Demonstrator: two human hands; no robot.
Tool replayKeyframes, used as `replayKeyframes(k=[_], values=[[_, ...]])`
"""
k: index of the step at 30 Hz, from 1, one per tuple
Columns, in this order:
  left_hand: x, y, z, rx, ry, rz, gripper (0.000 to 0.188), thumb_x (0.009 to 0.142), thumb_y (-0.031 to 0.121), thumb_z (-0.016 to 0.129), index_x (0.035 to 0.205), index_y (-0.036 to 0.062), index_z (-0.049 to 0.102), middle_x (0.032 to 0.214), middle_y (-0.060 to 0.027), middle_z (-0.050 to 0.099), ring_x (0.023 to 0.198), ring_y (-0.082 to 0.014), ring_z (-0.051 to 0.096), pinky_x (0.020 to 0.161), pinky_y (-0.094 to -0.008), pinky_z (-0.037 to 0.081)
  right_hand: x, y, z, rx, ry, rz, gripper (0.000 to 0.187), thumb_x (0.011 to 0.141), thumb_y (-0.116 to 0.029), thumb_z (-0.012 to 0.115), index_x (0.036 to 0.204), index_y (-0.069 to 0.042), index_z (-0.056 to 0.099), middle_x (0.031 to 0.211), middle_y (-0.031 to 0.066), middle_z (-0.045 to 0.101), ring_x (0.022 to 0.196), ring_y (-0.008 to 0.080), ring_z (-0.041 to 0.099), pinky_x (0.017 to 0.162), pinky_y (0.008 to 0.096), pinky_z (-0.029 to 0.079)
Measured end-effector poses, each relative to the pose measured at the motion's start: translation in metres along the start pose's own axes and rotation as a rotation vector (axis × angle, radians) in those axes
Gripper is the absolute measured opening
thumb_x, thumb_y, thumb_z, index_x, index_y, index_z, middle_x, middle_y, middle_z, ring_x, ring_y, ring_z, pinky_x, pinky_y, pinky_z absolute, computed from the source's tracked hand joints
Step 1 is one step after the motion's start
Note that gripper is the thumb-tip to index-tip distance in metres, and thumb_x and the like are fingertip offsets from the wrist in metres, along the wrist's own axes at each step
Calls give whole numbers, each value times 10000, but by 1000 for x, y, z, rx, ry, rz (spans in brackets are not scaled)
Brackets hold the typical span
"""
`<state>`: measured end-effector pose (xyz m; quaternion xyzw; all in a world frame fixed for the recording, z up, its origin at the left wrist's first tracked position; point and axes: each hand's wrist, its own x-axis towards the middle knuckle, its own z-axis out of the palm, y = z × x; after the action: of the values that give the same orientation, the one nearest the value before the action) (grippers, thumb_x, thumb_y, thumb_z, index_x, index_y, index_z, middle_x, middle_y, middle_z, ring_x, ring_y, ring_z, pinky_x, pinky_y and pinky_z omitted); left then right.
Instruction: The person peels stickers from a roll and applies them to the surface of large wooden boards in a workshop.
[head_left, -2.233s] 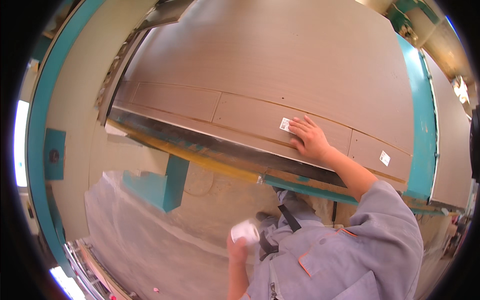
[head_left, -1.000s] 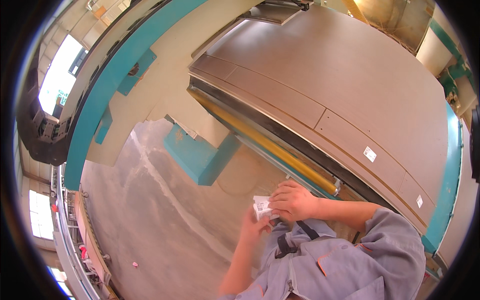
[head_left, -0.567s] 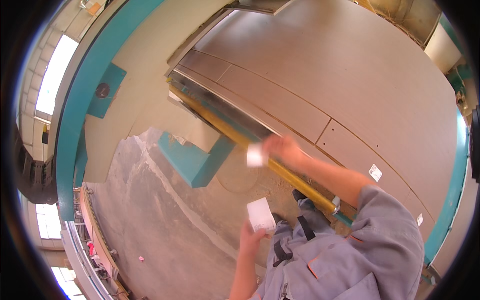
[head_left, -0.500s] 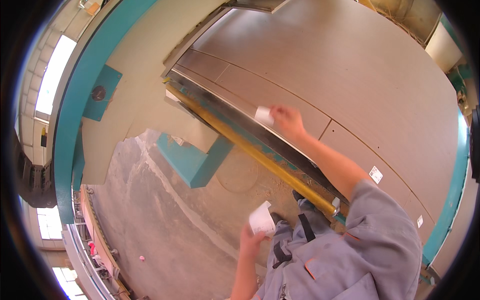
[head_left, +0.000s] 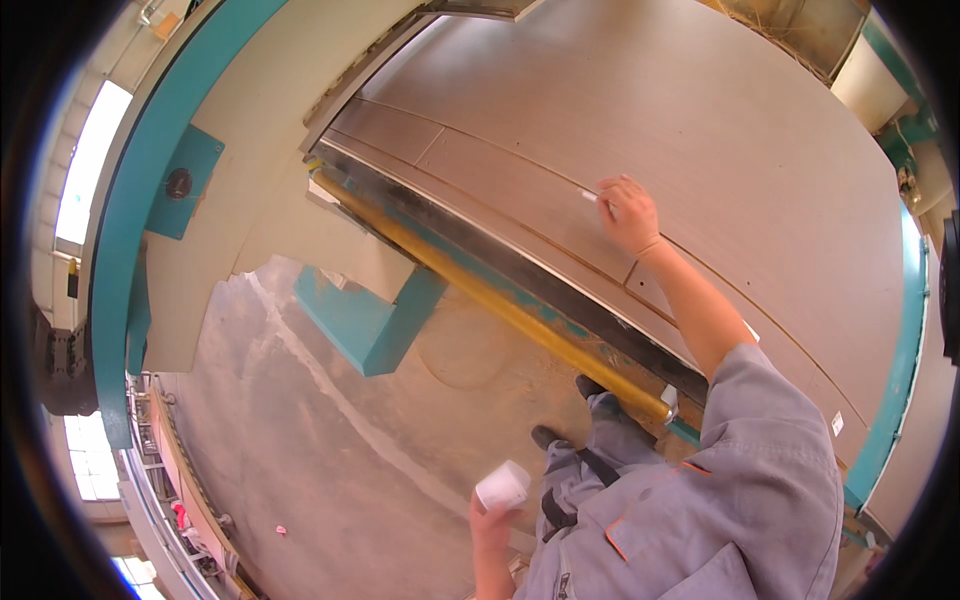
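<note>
My left hand [head_left: 492,524] is closed around a roll of white labels [head_left: 503,484], held low over the floor near my legs. Reaching across to the right, my right hand [head_left: 634,218] pinches a small white label [head_left: 590,196] between its fingers. That label appears nearly edge-on, just over the brown panel [head_left: 560,90], close to a long cut line. Whether it touches the surface I cannot tell. Another white label [head_left: 838,423] lies on the panel's right part, and one more [head_left: 752,331] peeks out beside my right forearm.
A yellow bar [head_left: 480,296] runs along the near side of the panel, beside a dark edge strip. The teal and cream machine frame [head_left: 165,140] rises at the left. A teal bracket [head_left: 365,325] juts out above the concrete floor [head_left: 330,450].
My right hand has moved right and farther over the panel with its label, which has turned nearly edge-on. My left hand with the roll has sunk slightly. The view has shifted a little.
</note>
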<state>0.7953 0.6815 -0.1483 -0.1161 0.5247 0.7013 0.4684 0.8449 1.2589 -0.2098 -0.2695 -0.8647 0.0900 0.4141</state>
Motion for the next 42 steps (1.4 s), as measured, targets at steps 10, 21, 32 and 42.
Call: replayKeyframes(k=[10, 21, 32, 42], values=[[-20, -7, -44, -111, 26, 43, 610, 747, 129, 766, 1276, -6, 493, 1154, -176, 633, 991, -332, 663, 691, -448, 617, -23, -69, 13, -140, -624, 27, 807, 914, -523, 528, 1484, 4, 312, 1582, 181, 242, 1477, 339, 188, 1207, 431, 181], [-61, -3, -133, -221, -169, 227, 624, 766, 148, 762, 1292, -29, 477, 1180, -206, 627, 1007, -350, 662, 685, -438, 606, -46, -130, -58, -357, -907, 308, 705, 890, -529, 529, 1341, 12, 508, 1436, 212, 454, 1336, 343, 433, 1079, 426, 388], [-197, 10, -394, -379, 67, 471, 557, 763, 161, 736, 1241, -13, 508, 1099, -178, 659, 912, -327, 685, 666, -448, 613, -354, -561, 12, 214, -1479, -282, 475, 886, -396, 591, 1287, -140, 595, 1341, 129, 570, 1223, 322, 543, 1026, 435, 446], [-231, 144, -458, -432, 251, 732, 599, 827, 317, 710, 1291, 21, 474, 1161, -138, 631, 1023, -283, 651, 722, -408, 602, -252, -842, 15, 964, -906, -498, 287, 761, -39, 727, 1042, -80, 688, 1104, 126, 667, 1009, 310, 648, 889, 394, 519]])
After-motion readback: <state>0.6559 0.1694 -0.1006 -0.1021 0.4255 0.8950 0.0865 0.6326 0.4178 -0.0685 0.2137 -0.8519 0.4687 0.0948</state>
